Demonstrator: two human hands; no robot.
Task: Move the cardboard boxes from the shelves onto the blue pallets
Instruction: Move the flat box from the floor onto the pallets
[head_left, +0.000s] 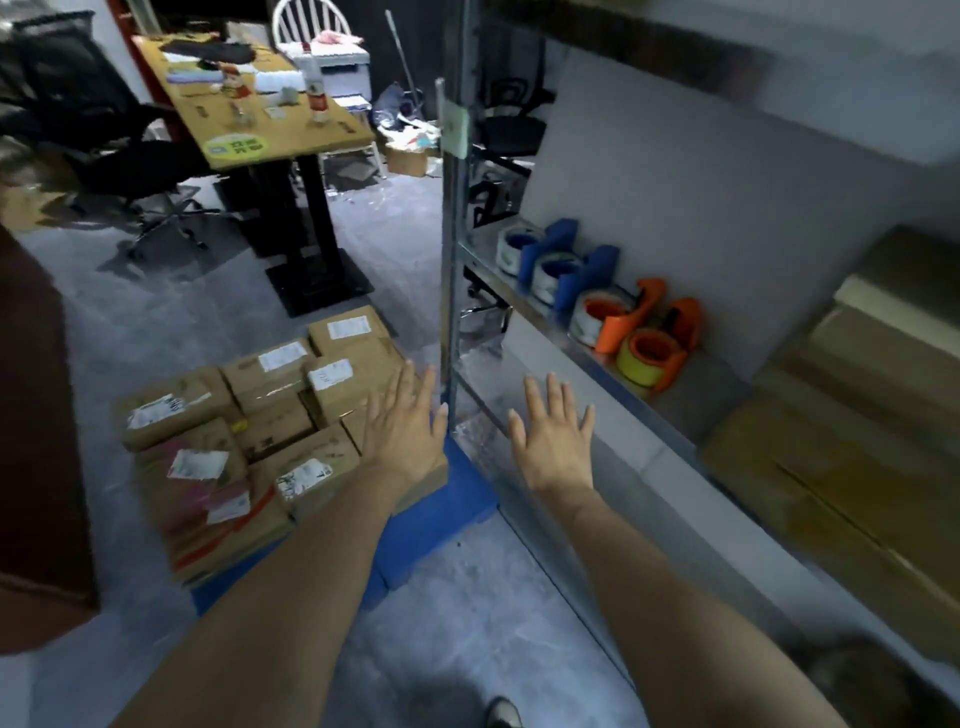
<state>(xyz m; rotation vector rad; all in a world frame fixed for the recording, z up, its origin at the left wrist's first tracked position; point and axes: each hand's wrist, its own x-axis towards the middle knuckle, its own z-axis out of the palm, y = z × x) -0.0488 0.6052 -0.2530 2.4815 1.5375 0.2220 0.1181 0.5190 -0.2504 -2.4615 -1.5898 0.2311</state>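
Grey floor (156, 322), cardboard boxes (270, 410) label-up on blue pallet (441, 514)

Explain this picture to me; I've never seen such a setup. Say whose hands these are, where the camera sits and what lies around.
No machine here: one camera, worn on a person's head, looks down at their bare hands. The left hand and right hand are both open, fingers spread, holding nothing. Below the left hand, labelled cardboard boxes lie on a blue pallet on the floor. At right, a metal shelf carries tape dispensers and further boxes.
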